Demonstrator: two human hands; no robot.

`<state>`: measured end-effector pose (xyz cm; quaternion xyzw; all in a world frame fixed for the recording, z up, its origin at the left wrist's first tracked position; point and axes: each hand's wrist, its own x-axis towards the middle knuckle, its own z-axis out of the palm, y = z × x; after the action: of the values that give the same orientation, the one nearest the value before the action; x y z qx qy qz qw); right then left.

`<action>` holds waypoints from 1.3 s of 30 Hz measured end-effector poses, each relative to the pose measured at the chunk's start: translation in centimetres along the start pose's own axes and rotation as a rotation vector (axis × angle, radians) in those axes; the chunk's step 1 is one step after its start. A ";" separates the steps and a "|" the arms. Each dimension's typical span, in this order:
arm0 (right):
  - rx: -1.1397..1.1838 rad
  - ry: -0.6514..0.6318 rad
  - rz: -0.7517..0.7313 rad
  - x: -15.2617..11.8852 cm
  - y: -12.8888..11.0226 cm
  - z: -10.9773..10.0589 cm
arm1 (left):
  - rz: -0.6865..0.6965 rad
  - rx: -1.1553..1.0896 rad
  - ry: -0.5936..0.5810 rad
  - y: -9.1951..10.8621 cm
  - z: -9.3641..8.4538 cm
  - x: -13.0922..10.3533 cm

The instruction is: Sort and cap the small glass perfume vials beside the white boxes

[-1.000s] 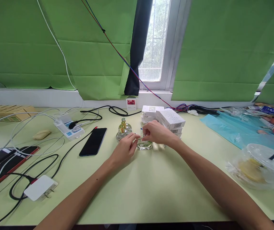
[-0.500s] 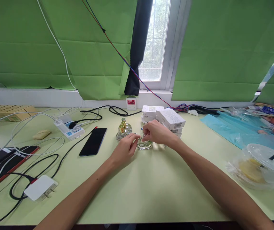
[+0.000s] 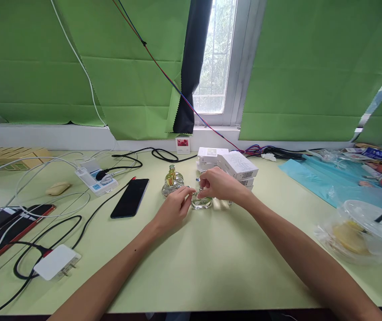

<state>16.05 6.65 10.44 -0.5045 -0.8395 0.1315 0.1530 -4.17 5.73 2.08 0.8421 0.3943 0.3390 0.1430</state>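
Observation:
A clear glass perfume bottle [image 3: 202,203] stands upright on the table, its upper part covered by my fingers. My left hand [image 3: 178,201] is closed, with thumb and fingertips on the bottle's left side. My right hand [image 3: 216,185] is pinched over the bottle's top from the right; whatever lies between its fingertips is hidden. A small clear tip [image 3: 197,182] shows just left of the right fingers. Glass bottles with gold necks [image 3: 170,179] stand behind my left hand. Beyond the right hand are stacked white boxes [image 3: 239,166].
Left of the hands lies a black phone [image 3: 129,198], with a power strip [image 3: 97,179], cables and a white charger [image 3: 57,262] farther out. At the right are a blue plastic sheet [image 3: 306,178] and a lidded cup [image 3: 371,223] in a bag. A small white card box [image 3: 183,145] stands at the wall.

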 end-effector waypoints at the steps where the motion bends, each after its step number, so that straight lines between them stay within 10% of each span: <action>1: -0.001 0.008 -0.018 -0.1 0.0 -0.2 | 0.001 -0.002 0.001 0.0 0.0 0.0; 39: 0.060 -0.008 -0.190 -0.1 -0.2 -0.2 | 0.004 0.011 0.012 0.3 -0.1 0.0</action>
<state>16.05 6.52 10.69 -0.4173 -0.8798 0.1433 0.1766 -4.07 5.56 2.28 0.8415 0.3954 0.3423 0.1354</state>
